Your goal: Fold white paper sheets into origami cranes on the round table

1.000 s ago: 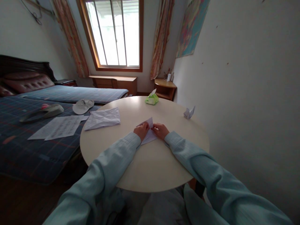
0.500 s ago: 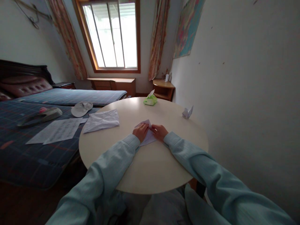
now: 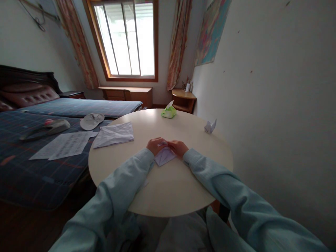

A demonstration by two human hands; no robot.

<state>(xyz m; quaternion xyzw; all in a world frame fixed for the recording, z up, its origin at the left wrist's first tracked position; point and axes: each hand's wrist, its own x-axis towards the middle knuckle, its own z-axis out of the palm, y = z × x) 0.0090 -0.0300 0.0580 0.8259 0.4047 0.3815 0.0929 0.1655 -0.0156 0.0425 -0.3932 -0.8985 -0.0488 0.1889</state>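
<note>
A folded sheet of white paper (image 3: 165, 157) lies on the round cream table (image 3: 168, 196), in front of me. My left hand (image 3: 155, 145) is closed on its far left edge. From the other side my right hand (image 3: 179, 148) pinches the far right edge, and the fingers of both hands meet at the top fold. Crease lines run across the part of the paper that shows below my hands. The far tip is mostly hidden by my fingers.
A stack of creased paper (image 3: 115, 134) rests at the table's left edge. A green tissue pack (image 3: 168, 111) stands at the back, and a folded paper figure (image 3: 210, 126) on the right. Left of the table is a bed (image 3: 28, 178) with printed sheets (image 3: 63, 145) and a cap (image 3: 91, 121).
The paper's far point, which stood up beyond my fingers, is now folded down or covered by them. Both hands have closed in over the top edge.
</note>
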